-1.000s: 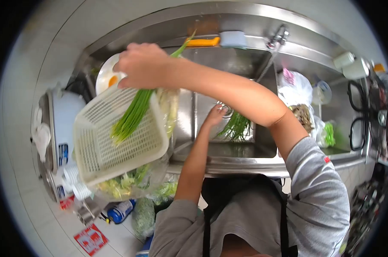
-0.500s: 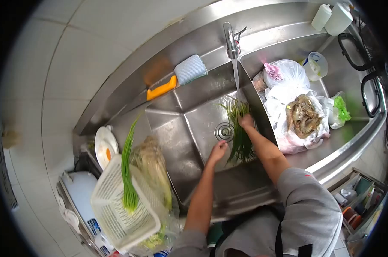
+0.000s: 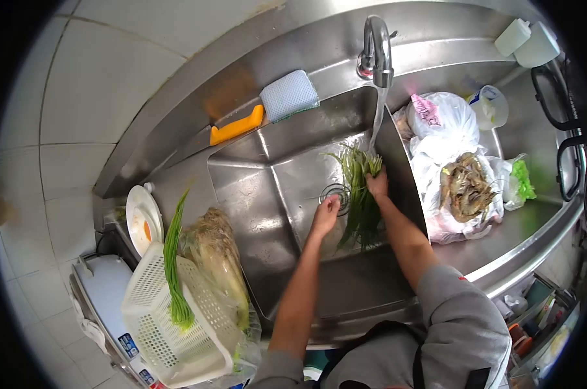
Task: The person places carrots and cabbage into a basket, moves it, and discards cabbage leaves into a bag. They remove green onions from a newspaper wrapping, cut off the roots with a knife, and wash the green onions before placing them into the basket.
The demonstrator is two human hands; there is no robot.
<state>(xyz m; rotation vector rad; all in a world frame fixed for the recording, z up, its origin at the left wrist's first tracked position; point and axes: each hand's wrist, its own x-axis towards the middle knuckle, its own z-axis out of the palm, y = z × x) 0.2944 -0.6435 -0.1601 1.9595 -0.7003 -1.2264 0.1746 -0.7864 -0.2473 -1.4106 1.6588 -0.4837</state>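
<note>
Under the running faucet (image 3: 378, 52), a bunch of long green stalks (image 3: 358, 201) lies in the left sink basin (image 3: 254, 188). My right hand (image 3: 377, 183) is closed around the bunch near its pale upper ends, close to the water stream. Left of the stalks, over the round drain, my left hand (image 3: 327, 212) has its fingers pinched together; whether anything small is between them is hidden. A smaller bunch of green stalks (image 3: 175, 266) lies across a white plastic basket (image 3: 141, 292) at the left.
The right basin holds white plastic bags (image 3: 443, 120), a heap of shrimp (image 3: 467, 188), a plastic tub (image 3: 489, 107) and a bag of greens (image 3: 520, 178). An orange-handled tool (image 3: 236, 126) and a blue cloth (image 3: 289, 96) rest on the back ledge. A bagged vegetable (image 3: 217, 259) is beside the basket.
The view has shifted, with the faucet now larger and nearer. My right hand still holds the bunch, and my left hand stays pinched near the drain.
</note>
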